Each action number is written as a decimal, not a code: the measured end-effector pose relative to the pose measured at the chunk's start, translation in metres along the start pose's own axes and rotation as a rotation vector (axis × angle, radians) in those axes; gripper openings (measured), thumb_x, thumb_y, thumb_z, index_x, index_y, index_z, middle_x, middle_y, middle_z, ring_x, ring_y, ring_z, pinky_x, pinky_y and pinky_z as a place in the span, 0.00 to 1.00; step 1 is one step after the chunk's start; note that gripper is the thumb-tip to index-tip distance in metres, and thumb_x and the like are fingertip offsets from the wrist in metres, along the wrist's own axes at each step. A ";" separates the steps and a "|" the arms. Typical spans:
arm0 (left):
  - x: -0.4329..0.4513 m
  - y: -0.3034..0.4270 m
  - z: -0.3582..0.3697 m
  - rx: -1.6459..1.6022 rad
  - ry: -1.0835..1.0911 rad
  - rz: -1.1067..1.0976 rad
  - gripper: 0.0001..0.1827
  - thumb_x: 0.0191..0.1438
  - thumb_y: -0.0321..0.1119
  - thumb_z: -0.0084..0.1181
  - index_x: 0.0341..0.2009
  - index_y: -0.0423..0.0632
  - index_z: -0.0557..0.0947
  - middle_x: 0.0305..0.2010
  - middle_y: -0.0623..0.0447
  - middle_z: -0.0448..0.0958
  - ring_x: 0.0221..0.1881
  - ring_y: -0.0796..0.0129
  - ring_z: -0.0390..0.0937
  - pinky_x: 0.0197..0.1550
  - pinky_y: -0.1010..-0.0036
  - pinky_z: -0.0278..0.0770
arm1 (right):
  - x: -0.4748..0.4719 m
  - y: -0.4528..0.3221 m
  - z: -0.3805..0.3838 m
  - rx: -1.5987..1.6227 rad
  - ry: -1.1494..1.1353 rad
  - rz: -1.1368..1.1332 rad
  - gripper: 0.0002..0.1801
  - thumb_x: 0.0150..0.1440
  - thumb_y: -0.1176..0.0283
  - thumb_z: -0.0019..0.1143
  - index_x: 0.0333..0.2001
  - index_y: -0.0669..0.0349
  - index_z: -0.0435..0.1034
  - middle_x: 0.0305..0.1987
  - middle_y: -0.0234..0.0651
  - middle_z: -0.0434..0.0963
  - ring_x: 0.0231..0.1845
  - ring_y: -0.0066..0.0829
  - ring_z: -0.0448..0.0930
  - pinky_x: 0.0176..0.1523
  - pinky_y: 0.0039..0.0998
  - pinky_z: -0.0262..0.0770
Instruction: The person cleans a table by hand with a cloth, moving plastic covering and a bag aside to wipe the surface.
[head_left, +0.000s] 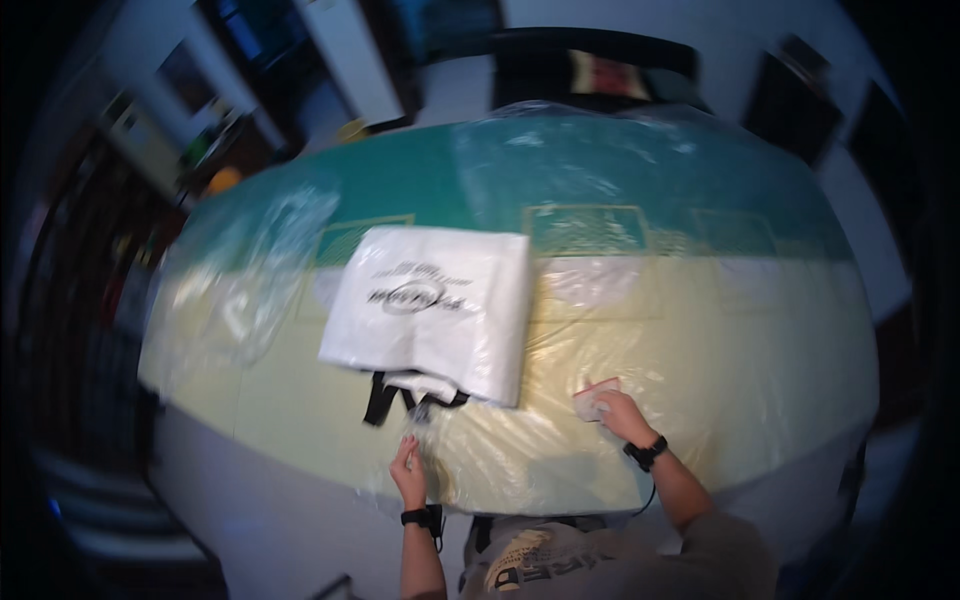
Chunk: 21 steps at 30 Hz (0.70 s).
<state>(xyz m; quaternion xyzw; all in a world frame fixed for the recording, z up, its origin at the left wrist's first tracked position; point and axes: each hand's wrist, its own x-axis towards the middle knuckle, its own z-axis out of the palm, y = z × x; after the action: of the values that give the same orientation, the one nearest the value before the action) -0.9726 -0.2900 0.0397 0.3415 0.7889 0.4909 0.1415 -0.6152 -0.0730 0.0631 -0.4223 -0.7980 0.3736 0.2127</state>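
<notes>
A white bag with dark print (427, 307) lies on the covered table, with black straps (382, 401) sticking out at its near edge. Just below the straps is my left hand (409, 469), its fingers close together; whether it holds anything is unclear. A small blurred item (420, 412) lies between its fingertips and the straps. To the right of the bag, my right hand (624, 416) grips a small clear zip bag with a red seal line (592, 397) on the table. Both wrists wear black bands.
Clear plastic sheeting (247, 300) covers much of the green and cream tablecloth (405, 161), with wrinkles and glare. Beyond the table's far edge stands a dark sofa (532, 71) with a cushion. A cluttered side table (240, 146) is at the far left. My body touches or nearly touches the near edge.
</notes>
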 end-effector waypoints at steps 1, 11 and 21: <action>-0.003 0.000 -0.006 -0.069 0.062 -0.050 0.12 0.51 0.24 0.43 0.39 0.37 0.78 0.44 0.42 0.76 0.51 0.55 0.70 0.54 0.68 0.64 | -0.007 0.000 0.001 0.124 0.084 -0.002 0.08 0.41 0.82 0.47 0.28 0.65 0.70 0.30 0.44 0.74 0.36 0.45 0.74 0.43 0.34 0.70; -0.050 -0.120 -0.163 -0.270 0.496 -0.304 0.11 0.52 0.22 0.42 0.34 0.36 0.79 0.34 0.48 0.77 0.37 0.67 0.74 0.43 0.75 0.70 | -0.091 -0.179 0.031 0.236 -0.208 -0.135 0.11 0.36 0.78 0.47 0.28 0.64 0.73 0.29 0.40 0.77 0.32 0.36 0.77 0.41 0.30 0.71; -0.089 -0.221 -0.384 -0.278 0.790 -0.362 0.10 0.54 0.23 0.43 0.38 0.37 0.77 0.35 0.50 0.77 0.37 0.69 0.73 0.42 0.76 0.69 | -0.056 -0.358 0.286 0.668 -0.653 0.055 0.19 0.47 0.78 0.47 0.46 0.65 0.68 0.37 0.36 0.76 0.39 0.26 0.76 0.47 0.24 0.69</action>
<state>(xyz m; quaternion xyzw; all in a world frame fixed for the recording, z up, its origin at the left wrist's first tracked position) -1.2112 -0.6738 0.0205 -0.0376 0.7561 0.6520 -0.0420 -0.9555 -0.3691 0.1593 -0.2119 -0.6477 0.7289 0.0648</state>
